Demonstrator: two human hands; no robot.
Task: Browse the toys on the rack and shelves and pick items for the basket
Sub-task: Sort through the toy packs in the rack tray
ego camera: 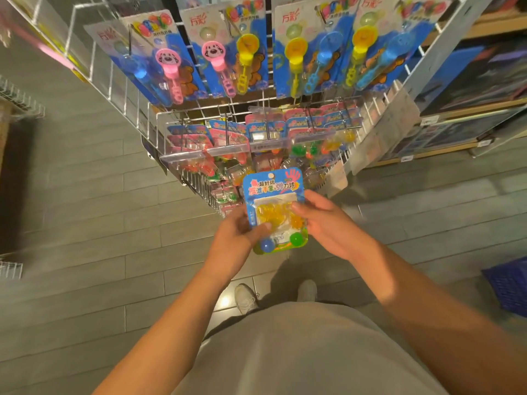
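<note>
Both hands hold one toy pack (pixel 275 208) up in front of the wire rack (pixel 199 178), just below its lower pegs. The left hand (pixel 238 233) has its grip pinched on the pack's left edge, thumb across the front; the right hand (pixel 323 219) has its grip clamped on the right edge. A blue basket (pixel 509 286) sits on the floor (pixel 85 223) at far right, well apart.

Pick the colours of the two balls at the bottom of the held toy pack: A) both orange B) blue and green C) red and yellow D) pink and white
B: the toy pack, held by the left hand and right hand, shows a blue ball and a green ball at its bottom.
</note>
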